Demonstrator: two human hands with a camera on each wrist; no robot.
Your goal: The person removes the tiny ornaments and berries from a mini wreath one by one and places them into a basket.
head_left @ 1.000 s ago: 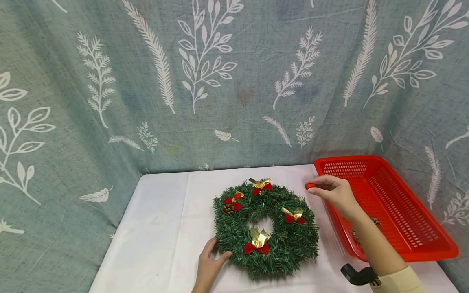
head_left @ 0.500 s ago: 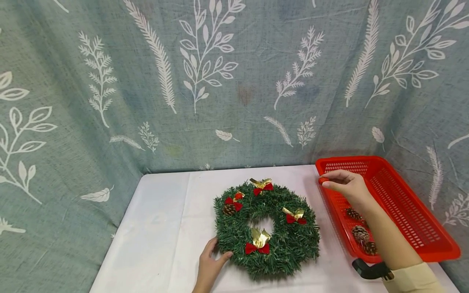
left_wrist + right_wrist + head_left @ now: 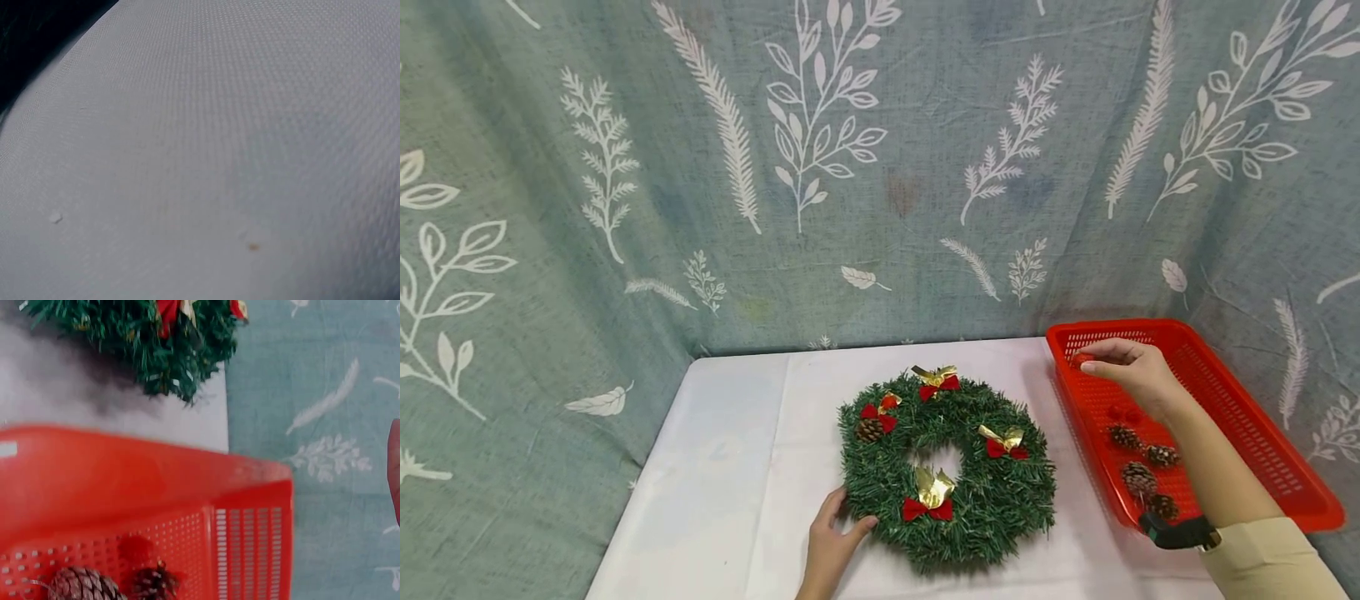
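Note:
A green wreath lies on the table, with several red bows with gold ribbon and one pine cone at its upper left. At its lower left edge, my left hand touches the greenery with thumb and fingers spread. My right hand pinches a small red ornament between thumb and fingertips, above the left side of a red basket. Only the edge of that hand shows in the right wrist view. The ornament's exact kind is too small to tell.
Inside the basket lie several pine cones and small red pieces. A white cloth covers the table; the left wrist view shows mostly pale cloth. A patterned curtain stands behind and at both sides.
My right hand has moved right, from beside the basket to over it, still pinching the red ornament. More of the pine cones now show. The left hand and wreath have stayed put.

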